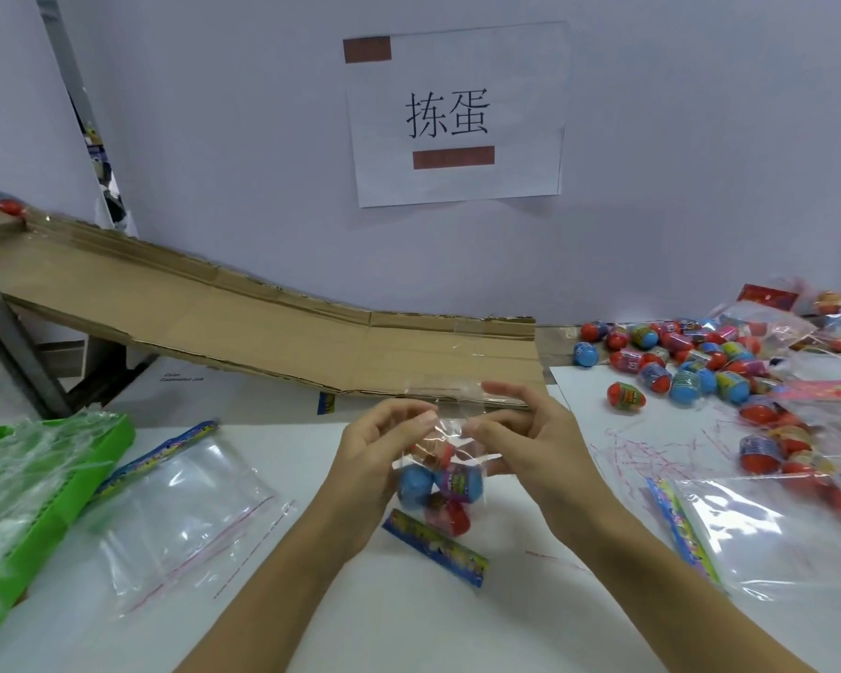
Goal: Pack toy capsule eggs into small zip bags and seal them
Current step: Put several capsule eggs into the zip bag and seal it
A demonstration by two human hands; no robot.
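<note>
A small clear zip bag (450, 420) hangs above the white table in the middle of the view. Inside it sit capsule eggs, among them a blue one (416, 483) and a red one (450, 514). My left hand (377, 451) pinches the bag's upper left edge. My right hand (520, 432) pinches its upper right edge, fingers curled over the top strip. A colourful header card (433, 546) lies flat just below the bag.
Loose capsule eggs (676, 366) and filled bags (807, 449) crowd the right side. Empty zip bags lie at the left (185, 517) and right (758, 536). A green tray (35, 522) sits far left. A cardboard ramp (244, 313) slopes along the wall.
</note>
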